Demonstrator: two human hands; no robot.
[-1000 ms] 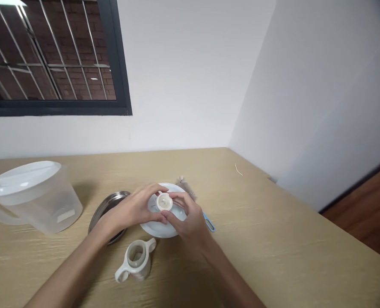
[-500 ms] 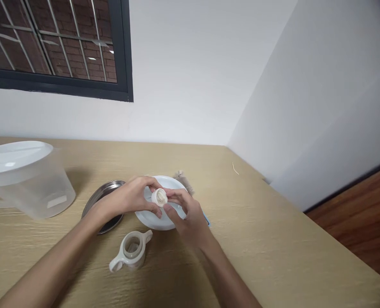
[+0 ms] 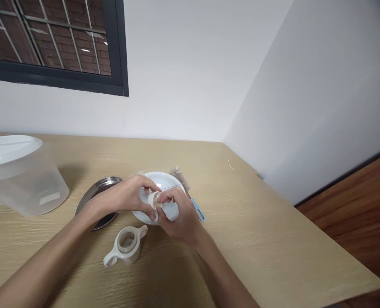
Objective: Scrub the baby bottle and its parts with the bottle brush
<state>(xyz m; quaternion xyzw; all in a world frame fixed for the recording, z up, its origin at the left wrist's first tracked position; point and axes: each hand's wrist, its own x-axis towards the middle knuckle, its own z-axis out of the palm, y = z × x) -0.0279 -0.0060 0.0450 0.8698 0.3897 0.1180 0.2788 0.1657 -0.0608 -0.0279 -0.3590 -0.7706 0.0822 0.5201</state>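
A small white round cap (image 3: 152, 199) is held above a white plate (image 3: 159, 176), its hollow side facing me. My left hand (image 3: 132, 194) grips it between thumb and fingers from the left. From the right, my right hand (image 3: 181, 214) pinches at the cap's open rim, fingertips partly over the hollow; whether they hold something small inside it is hidden. Below the hands stands a white two-handled cup (image 3: 126, 246) with a round open top. A round steel lid or tray (image 3: 92, 194) lies partly under my left forearm.
A bottle brush (image 3: 196, 208) with a blue handle and greyish bristles lies behind and right of the plate. At the left stands a translucent plastic tub (image 3: 32, 182) with a white top. A thin pale strip (image 3: 230, 164) lies near the wall, beneath the barred window (image 3: 64, 34).
The fingers of my right hand have shifted from the cap's side onto its open rim. The view has moved slightly, and more of the brush's blue handle shows.
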